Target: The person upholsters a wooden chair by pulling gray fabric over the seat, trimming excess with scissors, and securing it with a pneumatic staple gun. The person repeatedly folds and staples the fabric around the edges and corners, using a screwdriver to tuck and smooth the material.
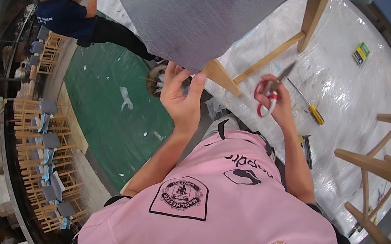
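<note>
A grey fabric-covered chair (237, 5) with pale wooden legs fills the top of the head view, standing on a plastic-wrapped surface. My left hand (181, 95) is raised at its near lower corner, beside a wooden leg (221, 76). The thumb and forefinger curl toward each other at the fabric edge; anything between their tips is too small to make out. In my right hand (281, 99) is a pair of scissors (267, 105) with red and white handles. Their blades point up and right, apart from the chair.
A screwdriver (315, 114) with a yellow handle lies right of my right hand. Farther right are a small green-and-yellow packet (361, 54) and wooden legs (378, 165). A co-worker (67, 19) stands at far left by a green floor (116, 115). Several chairs (50, 158) line the left.
</note>
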A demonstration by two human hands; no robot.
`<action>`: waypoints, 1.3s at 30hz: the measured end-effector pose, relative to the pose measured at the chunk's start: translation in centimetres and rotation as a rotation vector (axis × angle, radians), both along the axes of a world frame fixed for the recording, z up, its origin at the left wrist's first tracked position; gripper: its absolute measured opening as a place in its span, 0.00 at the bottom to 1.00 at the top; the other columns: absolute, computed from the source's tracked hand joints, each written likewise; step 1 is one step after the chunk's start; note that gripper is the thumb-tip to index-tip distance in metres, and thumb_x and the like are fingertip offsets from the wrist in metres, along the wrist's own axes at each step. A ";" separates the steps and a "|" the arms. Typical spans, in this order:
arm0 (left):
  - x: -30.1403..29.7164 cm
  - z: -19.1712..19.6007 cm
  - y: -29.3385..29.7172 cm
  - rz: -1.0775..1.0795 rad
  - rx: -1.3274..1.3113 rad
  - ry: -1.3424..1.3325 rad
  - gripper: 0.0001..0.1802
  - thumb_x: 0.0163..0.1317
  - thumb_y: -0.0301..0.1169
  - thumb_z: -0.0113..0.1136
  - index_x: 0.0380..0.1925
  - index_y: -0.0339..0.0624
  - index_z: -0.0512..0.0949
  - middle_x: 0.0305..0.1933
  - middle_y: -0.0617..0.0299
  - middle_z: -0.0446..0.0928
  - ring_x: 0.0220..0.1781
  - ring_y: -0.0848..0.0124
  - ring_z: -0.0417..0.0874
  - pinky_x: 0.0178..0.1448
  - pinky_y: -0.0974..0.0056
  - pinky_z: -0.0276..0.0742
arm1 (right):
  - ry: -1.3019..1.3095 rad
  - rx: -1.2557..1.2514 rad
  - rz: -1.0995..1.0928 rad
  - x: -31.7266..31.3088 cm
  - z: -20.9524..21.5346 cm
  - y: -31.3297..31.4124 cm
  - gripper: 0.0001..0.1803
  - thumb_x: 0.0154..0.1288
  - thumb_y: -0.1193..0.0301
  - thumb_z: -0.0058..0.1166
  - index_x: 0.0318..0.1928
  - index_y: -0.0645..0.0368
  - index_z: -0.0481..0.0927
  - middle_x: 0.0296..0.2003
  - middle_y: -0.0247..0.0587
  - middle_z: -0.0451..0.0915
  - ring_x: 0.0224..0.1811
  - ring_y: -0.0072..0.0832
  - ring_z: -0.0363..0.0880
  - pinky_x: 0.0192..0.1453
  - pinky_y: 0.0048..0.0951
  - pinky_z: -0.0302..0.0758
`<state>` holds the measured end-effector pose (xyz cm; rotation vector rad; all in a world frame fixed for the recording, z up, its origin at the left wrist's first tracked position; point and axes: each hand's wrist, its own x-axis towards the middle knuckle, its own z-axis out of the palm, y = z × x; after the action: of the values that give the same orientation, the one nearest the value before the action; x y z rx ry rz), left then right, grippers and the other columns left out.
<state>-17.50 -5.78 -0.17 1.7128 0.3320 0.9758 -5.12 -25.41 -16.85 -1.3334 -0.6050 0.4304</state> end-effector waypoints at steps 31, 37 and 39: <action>0.2 0.0 1.4 0.042 -0.024 0.040 0.11 0.63 0.26 0.74 0.30 0.33 0.80 0.50 0.61 0.69 0.52 0.72 0.71 0.60 0.69 0.67 | -0.180 0.210 0.058 -1.1 9.4 9.3 0.37 0.50 0.55 0.83 0.52 0.56 0.72 0.31 0.36 0.79 0.33 0.25 0.76 0.40 0.28 0.74; 0.3 0.0 1.7 0.048 -0.016 0.036 0.12 0.62 0.27 0.76 0.30 0.34 0.80 0.50 0.61 0.68 0.52 0.72 0.70 0.59 0.68 0.68 | -0.192 0.213 0.038 -0.7 9.4 9.6 0.35 0.53 0.56 0.81 0.51 0.57 0.72 0.27 0.35 0.77 0.29 0.24 0.71 0.35 0.27 0.70; 0.1 -0.2 1.8 0.040 -0.039 0.035 0.12 0.61 0.27 0.76 0.30 0.34 0.80 0.50 0.60 0.67 0.52 0.72 0.69 0.58 0.68 0.68 | -0.209 0.194 0.037 -0.6 9.7 9.5 0.34 0.54 0.56 0.80 0.50 0.57 0.72 0.27 0.35 0.76 0.29 0.24 0.70 0.35 0.27 0.69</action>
<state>-17.37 -3.98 -0.35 1.6948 0.4074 0.9628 -5.68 -15.91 -7.19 -1.1908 -0.8251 0.2564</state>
